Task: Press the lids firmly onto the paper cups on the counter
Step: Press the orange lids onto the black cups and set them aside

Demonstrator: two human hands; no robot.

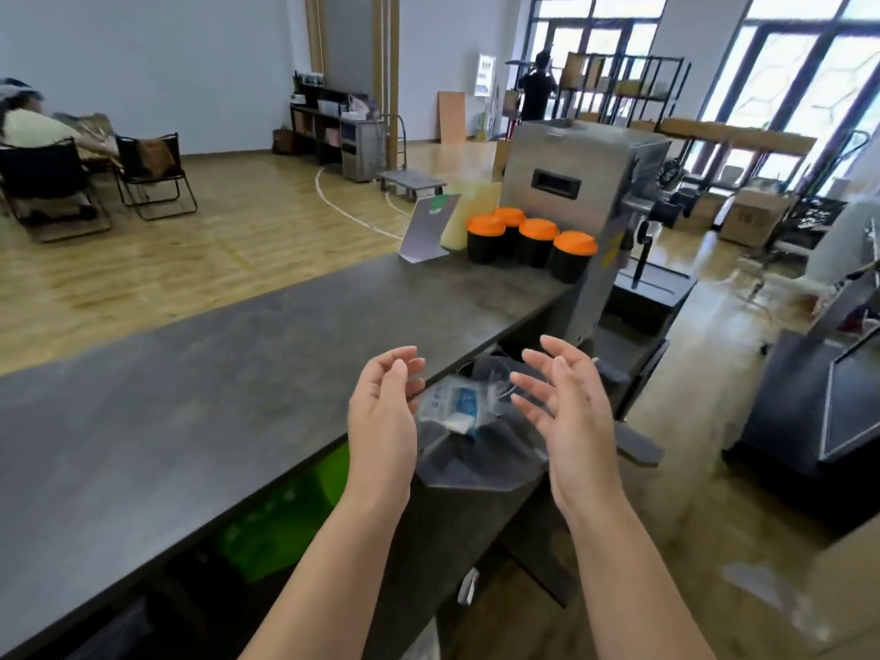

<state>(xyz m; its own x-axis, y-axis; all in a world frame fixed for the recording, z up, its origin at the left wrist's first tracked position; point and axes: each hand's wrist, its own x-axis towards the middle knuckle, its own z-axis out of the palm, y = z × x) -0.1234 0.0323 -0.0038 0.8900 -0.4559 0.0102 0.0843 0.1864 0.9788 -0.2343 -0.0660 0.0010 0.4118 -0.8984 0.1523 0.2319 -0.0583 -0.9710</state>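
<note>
Four black paper cups (531,247) with orange lids (538,228) are seen at the dark counter's (190,397) far end. Left hand (383,412) and right hand (569,407) are held empty, fingers relaxed, above a black-lined bin (476,469).

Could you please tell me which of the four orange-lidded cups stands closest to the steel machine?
It is the rightmost cup, right beside the steel machine. The other three stand further left, toward the card stand.
</note>
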